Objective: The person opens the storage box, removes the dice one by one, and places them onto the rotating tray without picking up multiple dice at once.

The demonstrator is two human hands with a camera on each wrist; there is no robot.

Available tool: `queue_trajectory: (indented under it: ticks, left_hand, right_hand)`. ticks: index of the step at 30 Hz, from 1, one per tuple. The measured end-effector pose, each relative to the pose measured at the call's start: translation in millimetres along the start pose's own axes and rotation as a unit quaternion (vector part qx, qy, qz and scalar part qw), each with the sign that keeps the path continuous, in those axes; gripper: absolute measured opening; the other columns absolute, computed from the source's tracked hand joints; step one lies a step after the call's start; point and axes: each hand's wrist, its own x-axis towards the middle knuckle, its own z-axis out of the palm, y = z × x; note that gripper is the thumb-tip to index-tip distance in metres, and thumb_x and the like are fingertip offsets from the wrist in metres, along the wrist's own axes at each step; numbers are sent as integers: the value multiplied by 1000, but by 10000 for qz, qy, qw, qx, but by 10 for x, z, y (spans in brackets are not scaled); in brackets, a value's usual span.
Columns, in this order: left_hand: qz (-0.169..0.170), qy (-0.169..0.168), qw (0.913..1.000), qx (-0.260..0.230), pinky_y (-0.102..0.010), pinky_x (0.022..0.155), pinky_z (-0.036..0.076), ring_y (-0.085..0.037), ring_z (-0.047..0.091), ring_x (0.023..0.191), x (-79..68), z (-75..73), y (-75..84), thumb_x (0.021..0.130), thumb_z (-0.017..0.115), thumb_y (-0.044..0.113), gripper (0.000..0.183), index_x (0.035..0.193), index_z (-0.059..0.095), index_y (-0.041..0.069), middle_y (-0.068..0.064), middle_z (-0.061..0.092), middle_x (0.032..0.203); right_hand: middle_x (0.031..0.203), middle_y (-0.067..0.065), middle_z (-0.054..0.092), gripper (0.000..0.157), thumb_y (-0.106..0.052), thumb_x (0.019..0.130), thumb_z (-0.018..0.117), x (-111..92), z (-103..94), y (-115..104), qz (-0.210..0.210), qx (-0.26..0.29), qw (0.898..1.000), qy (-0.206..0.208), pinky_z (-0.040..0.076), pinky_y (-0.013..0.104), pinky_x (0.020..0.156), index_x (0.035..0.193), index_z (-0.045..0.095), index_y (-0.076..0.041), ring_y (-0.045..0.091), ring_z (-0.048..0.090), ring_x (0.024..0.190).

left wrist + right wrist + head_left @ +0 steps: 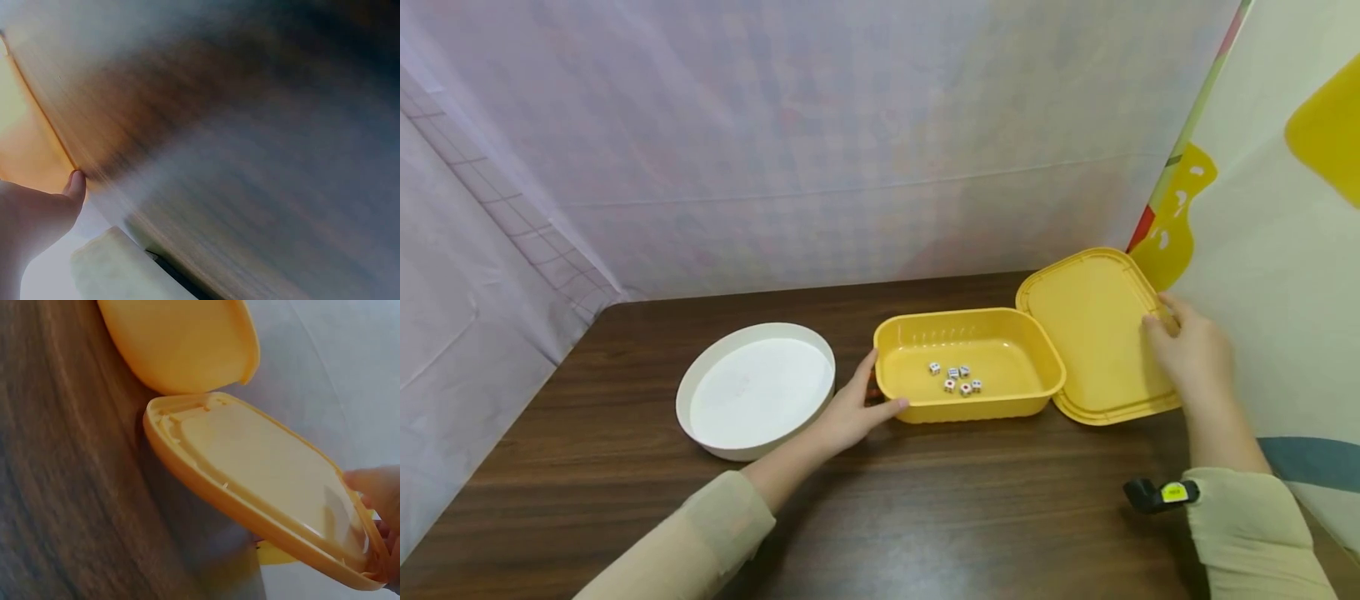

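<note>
A yellow plastic container (970, 412) stands uncovered on the table, several small white dice (952, 373) lying loose on its floor. At its left end my left hand (850, 412) holds the front corner, thumb along the front wall and fingers at the end wall. The left wrist view catches only the thumb (76, 187) against the container's edge. My right hand (1198, 350) grips the far right edge of the matching yellow lid (1093, 333), thumb on top. The lid's grooved inner face is turned up; in the right wrist view it looks tilted, beside the container.
A round white shallow tray (760, 387) rests to the left of the container. The dark wooden table (962, 508) meets a pale curtain (850, 167) at the back. A patterned cloth (1285, 292) hangs close behind the right hand.
</note>
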Motion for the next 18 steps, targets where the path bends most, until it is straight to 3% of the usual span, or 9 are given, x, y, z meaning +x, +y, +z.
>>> queue_trajectory:
  ticks: [4,10,18]
  left_hand:
    - [44,-9,10000,-42,-41,97,41,-30,49,122,8,0,-7,89,68,33,91,154,9,12,-17,37,147]
    - [23,-12,10000,-18,-41,97,41,-30,49,122,4,-3,-1,89,68,34,91,154,9,12,-17,36,147]
    - [-49,-3,10000,39,-41,96,42,-30,49,122,-22,-3,26,89,68,34,91,154,9,12,-17,35,148]
  right_hand:
    - [142,36,29,78,-48,96,47,24,23,57,-10,-187,9992,-361,22,66,98,148,23,4,56,27,124]
    - [135,41,32,90,-53,90,56,44,74,142,-445,-456,9962,-590,23,67,92,147,21,8,58,29,119]
    - [141,41,20,107,-63,84,58,69,124,250,-388,-486,9916,-1136,19,71,93,149,9,7,58,19,125]
